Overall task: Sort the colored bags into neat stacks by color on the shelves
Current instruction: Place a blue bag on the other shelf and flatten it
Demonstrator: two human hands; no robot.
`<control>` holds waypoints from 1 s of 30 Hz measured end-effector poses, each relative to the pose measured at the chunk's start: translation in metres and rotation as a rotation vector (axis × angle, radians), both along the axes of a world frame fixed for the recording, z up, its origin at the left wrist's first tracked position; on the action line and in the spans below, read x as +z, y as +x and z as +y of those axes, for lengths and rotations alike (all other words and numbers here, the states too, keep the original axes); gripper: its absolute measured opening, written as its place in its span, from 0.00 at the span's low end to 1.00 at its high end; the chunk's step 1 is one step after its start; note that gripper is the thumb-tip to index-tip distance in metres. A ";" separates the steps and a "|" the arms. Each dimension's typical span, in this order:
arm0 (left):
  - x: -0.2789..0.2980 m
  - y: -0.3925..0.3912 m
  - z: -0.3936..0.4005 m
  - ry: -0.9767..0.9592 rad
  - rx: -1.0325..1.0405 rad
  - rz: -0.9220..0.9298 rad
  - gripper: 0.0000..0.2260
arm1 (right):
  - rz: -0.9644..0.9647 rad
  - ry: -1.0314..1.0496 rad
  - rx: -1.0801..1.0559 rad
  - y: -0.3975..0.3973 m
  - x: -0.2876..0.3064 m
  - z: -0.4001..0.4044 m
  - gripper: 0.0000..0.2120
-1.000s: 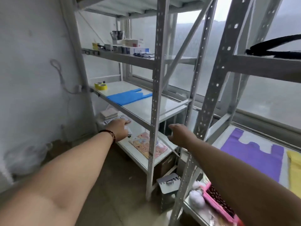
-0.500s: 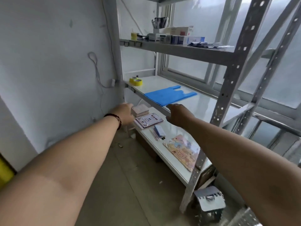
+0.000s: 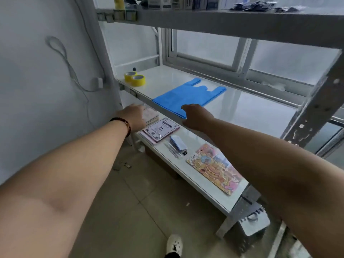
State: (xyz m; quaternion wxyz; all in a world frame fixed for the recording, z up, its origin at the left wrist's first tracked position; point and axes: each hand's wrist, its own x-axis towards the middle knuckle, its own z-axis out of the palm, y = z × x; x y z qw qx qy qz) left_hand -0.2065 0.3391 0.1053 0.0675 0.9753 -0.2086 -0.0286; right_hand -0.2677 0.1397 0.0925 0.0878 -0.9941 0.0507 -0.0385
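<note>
On the middle shelf [image 3: 242, 107] of the grey rack, a blue bag [image 3: 188, 94] lies flat, its handles toward the window, with two yellow tape rolls [image 3: 135, 79] well to its left. Right hand [image 3: 197, 116] reaches to the bag's near edge, though whether its fingers grip the bag cannot be told. Left hand [image 3: 135, 118] hangs below the shelf's front edge over a pack of A4 paper [image 3: 160, 130], fingers hidden, holding nothing visible.
</note>
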 end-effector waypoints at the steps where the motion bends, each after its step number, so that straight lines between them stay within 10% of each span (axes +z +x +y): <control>1: -0.005 0.019 -0.007 0.008 -0.009 0.001 0.26 | 0.006 0.010 -0.013 0.017 -0.006 -0.007 0.20; 19: -0.097 0.319 -0.139 0.016 -0.130 0.170 0.24 | 0.181 0.232 -0.500 0.221 -0.091 -0.120 0.25; 30: -0.113 0.397 -0.200 -0.039 -0.141 0.498 0.15 | 0.005 1.356 -1.369 0.266 -0.102 -0.111 0.14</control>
